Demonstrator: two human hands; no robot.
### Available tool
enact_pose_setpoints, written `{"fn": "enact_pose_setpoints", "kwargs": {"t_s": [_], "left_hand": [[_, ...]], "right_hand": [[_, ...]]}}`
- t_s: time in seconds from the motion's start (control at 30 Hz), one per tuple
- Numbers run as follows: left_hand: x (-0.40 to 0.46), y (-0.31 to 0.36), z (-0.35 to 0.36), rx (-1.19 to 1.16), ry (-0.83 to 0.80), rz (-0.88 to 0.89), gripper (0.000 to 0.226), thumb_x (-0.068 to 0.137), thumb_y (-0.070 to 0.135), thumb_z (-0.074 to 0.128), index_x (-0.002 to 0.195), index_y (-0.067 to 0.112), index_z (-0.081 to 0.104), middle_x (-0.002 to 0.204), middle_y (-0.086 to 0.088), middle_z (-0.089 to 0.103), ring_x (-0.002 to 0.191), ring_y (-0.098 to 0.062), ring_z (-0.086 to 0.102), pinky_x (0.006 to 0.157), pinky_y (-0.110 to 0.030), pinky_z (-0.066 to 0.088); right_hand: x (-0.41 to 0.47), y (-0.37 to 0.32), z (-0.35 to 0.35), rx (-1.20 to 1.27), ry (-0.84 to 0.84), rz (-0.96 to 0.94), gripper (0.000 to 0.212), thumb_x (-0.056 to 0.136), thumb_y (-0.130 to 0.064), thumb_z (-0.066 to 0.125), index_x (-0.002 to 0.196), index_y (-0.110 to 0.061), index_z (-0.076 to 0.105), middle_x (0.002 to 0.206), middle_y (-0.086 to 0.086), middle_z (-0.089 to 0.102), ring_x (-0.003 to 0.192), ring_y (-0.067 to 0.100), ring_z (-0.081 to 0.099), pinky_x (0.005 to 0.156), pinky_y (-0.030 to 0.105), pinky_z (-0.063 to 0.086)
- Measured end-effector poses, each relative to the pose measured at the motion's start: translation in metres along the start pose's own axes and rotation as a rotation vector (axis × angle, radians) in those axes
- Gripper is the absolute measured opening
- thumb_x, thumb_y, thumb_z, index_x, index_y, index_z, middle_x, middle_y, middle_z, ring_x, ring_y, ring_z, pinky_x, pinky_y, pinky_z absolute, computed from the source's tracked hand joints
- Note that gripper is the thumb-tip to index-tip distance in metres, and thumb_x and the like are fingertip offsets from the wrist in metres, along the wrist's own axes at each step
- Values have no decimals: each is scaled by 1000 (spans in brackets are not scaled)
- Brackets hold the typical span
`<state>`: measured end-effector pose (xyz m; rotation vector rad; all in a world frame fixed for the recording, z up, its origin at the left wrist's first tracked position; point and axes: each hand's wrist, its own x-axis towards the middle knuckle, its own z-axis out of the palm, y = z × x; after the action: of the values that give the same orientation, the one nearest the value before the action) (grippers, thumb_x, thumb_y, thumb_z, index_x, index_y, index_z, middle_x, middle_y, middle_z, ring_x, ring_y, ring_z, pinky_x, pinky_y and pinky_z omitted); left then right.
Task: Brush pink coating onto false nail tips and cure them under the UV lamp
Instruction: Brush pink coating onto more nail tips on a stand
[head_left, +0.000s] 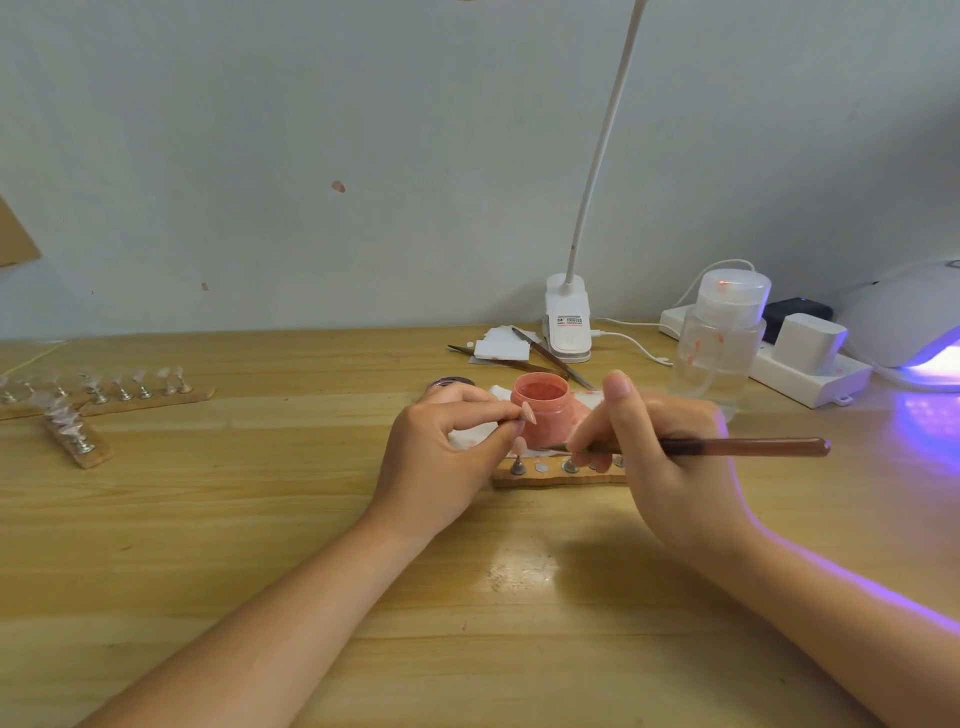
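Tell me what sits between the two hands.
In the head view, the open pink jar stands between the left hand and right hand.

The open jar (540, 402) stands just beyond the left hand (447, 457), the nail holder strip (550, 475) lies between both hands, and the UV lamp (914, 322) sits far right of the right hand (670, 457).

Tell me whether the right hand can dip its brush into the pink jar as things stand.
Probably yes. The pink jar stands open, just beyond the right hand, and the brush already points that way. Only the left hand, pinching a nail tip, crowds the jar's front.
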<state>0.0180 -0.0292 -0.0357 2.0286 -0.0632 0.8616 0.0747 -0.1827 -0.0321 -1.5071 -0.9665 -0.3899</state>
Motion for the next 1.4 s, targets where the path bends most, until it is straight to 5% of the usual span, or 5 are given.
{"fn": "enact_pose_setpoints", "kwargs": {"t_s": [0.4, 0.57, 0.97, 1.1, 1.4], "left_hand": [[1, -2, 1, -25, 36, 30, 23, 73, 6, 73, 80, 28, 70, 79, 11, 66, 81, 5, 58, 74, -4, 40], [1, -2, 0, -6, 42, 24, 21, 72, 6, 73, 77, 26, 70, 82, 5, 66, 86, -1, 57, 76, -4, 38], [2, -3, -1, -30, 54, -4, 7, 72, 5, 74, 76, 12, 72, 77, 0, 69, 76, -8, 61, 73, -15, 47], [2, -3, 1, -18, 72, -1, 13, 70, 1, 74, 74, 13, 72, 75, 0, 67, 74, -11, 58, 70, -14, 45], [3, -1, 0, -17, 62, 1, 24, 69, 0, 75, 72, 23, 70, 70, 12, 63, 69, -3, 52, 65, -9, 40]], "right_hand": [[0, -4, 4, 114, 65, 60, 41, 95, -22, 42, 69, -4, 69, 64, -8, 68, 59, 3, 61, 59, 13, 45], [-2, -3, 0, 135, 91, 150, 48, 90, -31, 39, 54, -11, 64, 52, 8, 62, 45, 12, 54, 50, 22, 45], [-5, 1, 5, -69, 35, -67, 38, 96, -19, 43, 72, -4, 68, 76, -14, 66, 78, -2, 64, 70, 21, 50], [-9, 0, 5, -47, -5, -11, 50, 92, -39, 40, 65, -8, 69, 64, -5, 66, 63, 5, 62, 59, 26, 50], [-6, 3, 5, -53, 29, -37, 51, 93, -37, 39, 65, -5, 69, 67, -5, 67, 65, 5, 64, 60, 30, 51]]}}
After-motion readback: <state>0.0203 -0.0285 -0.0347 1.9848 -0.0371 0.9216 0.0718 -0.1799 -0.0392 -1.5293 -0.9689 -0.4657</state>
